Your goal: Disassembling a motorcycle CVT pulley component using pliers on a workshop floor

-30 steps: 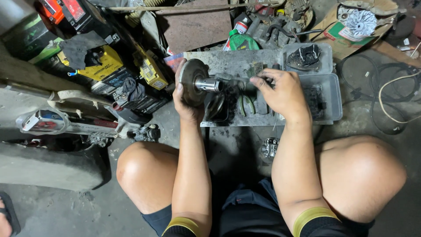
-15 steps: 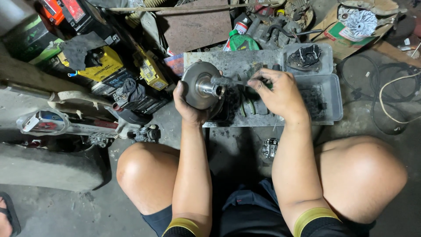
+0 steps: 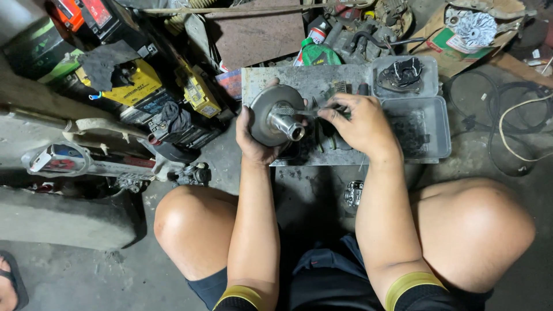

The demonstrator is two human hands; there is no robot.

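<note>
My left hand grips a round grey metal pulley disc with a shiny steel shaft sticking out of its middle toward me. My right hand is closed on a thin dark tool whose tip touches the shaft near its base; most of the tool is hidden by my fingers. Both hands are over a dirty grey plastic tray with several compartments that sits on the floor in front of my knees.
Yellow and black batteries and a scooter body panel crowd the left. A green bottle, a rusty plate, engine parts and cables lie behind and right of the tray. A small metal part lies between my knees.
My left hand has turned the disc so its face and shaft point more toward me. My right hand has shifted slightly left, onto the shaft's base.
</note>
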